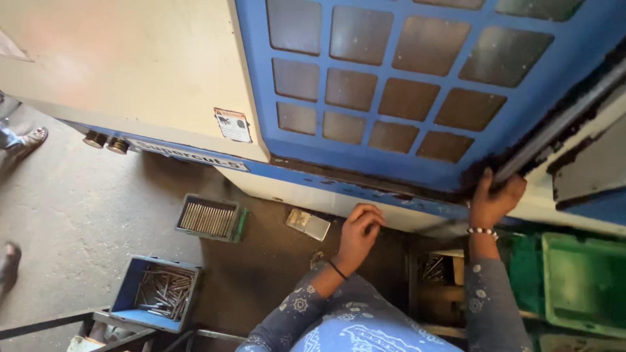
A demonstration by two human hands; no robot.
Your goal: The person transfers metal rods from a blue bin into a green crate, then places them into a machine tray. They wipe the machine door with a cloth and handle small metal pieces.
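**Hands at the Machine Door**

While the right hand (493,199) is raised with its arm reaching upward, its fingers close around the lower corner of the blue windowed door (417,85), beside the dark door rail (561,130). The left hand (358,231) is held lower, fingers curled loosely inward, near the machine's cream lower edge (339,195); whether it touches that edge or holds anything cannot be determined. A blue tray of metal rods (156,293) sits on the floor, well apart. The green bin (583,280) is cut off at the frame edge. The compartment between the forearms is too dark to read.
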